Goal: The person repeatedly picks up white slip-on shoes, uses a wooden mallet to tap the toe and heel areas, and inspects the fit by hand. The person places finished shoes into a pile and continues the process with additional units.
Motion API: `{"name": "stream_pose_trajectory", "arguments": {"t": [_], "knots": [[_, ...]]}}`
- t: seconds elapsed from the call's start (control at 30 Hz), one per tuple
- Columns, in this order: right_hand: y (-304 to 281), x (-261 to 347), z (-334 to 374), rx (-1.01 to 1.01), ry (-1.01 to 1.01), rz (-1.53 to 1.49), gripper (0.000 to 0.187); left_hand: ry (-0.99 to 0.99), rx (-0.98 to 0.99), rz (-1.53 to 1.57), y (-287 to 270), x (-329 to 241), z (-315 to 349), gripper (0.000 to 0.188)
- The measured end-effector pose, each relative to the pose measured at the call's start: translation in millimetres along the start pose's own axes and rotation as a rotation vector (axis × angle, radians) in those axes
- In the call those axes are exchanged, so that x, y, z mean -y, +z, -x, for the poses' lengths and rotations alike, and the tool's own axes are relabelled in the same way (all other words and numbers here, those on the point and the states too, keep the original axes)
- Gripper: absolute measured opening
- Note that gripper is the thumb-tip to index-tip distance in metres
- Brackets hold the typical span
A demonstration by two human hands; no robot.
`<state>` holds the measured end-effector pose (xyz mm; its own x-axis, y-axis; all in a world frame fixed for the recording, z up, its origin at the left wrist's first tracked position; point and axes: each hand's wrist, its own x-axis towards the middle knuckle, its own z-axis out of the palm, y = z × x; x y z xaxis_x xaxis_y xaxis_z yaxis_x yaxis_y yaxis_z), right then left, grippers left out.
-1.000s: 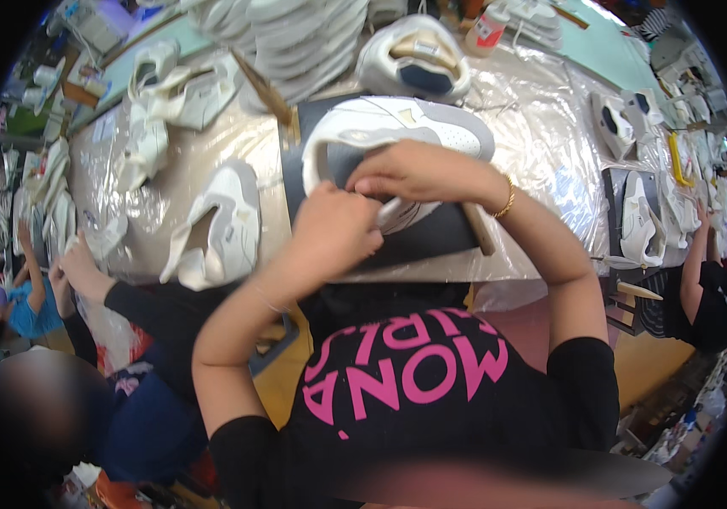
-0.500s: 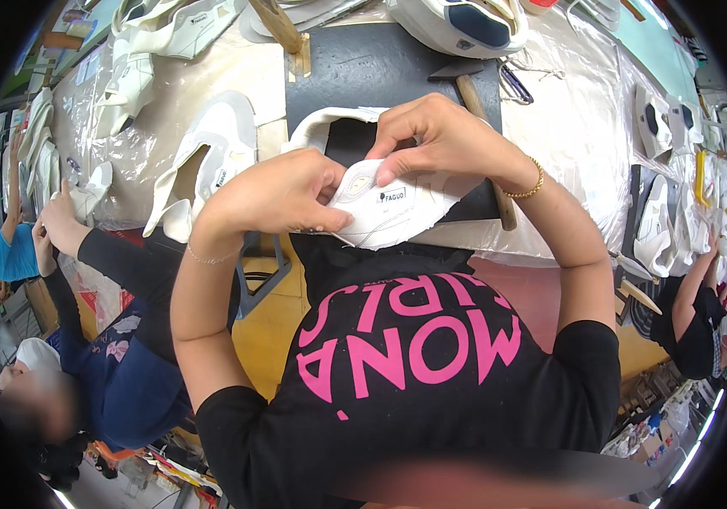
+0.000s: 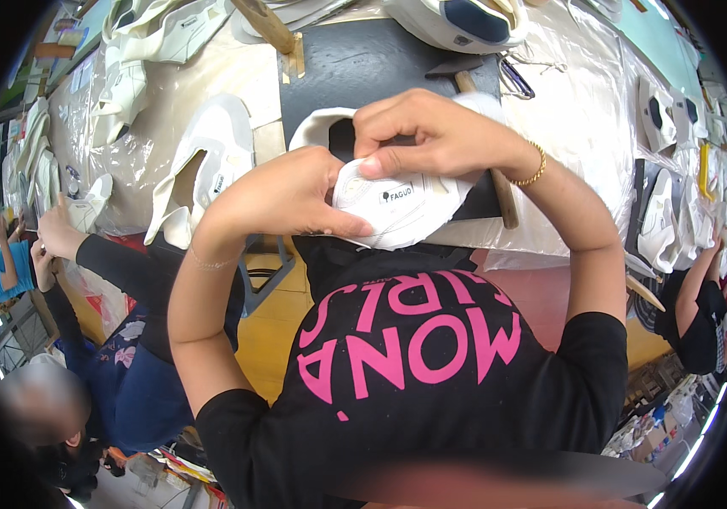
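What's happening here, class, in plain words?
A person at a bench pinches the edge of a white shoe upper between both hands, the left hand on one side and the right hand on the other. A black mat lies beyond, with a hammer partly behind the right arm. Another white-and-grey upper lies to the left.

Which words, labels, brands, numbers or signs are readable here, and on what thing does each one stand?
I copy no wording or brand.
Black T-shirt: large pink lettering, readable.
Held white shoe upper: small dark-lettered label, readable.
White shoe at left: small label, too small to read surely.
Upper at top left: label, too small.
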<state>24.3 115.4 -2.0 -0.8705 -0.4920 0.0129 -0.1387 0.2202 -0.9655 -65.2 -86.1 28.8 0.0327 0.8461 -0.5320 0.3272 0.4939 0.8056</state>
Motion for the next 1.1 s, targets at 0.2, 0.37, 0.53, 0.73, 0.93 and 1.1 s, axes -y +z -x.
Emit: {"name": "stream_pose_trajectory", "arguments": {"t": [0.2, 0.37, 0.53, 0.73, 0.93, 1.1], "knots": [[-18.2, 31.2, 17.9, -0.872, -0.216, 0.258, 0.017, 0.143, -0.461, 1.01, 25.6, -2.0, 8.3, 0.062], [29.9, 17.8, 31.3, -0.855, -0.148, -0.007, 0.054, 0.447, -0.733, 1.336, 54.8, -3.3, -2.6, 0.062], [62.1, 3.6, 23.7, -0.771, 0.073, -0.155, 0.06, 0.376, -0.843, 1.316, 72.8, -7.6, -20.0, 0.052], [61.9, 16.3, 26.3, -0.737, 0.189, -0.184, 0.034, 0.428, -1.0, 1.243, 83.7, -10.8, -23.5, 0.044], [72.7, 7.8, 23.9, -0.826, 0.179, -0.505, 0.025, 0.408, -1.197, 1.209, 89.5, -10.2, -34.3, 0.039], [65.8, -8.9, 15.4, -1.019, 0.09, -1.03, 0.029, 0.205, -0.99, 1.354, 65.4, -11.7, -33.2, 0.037]]}}
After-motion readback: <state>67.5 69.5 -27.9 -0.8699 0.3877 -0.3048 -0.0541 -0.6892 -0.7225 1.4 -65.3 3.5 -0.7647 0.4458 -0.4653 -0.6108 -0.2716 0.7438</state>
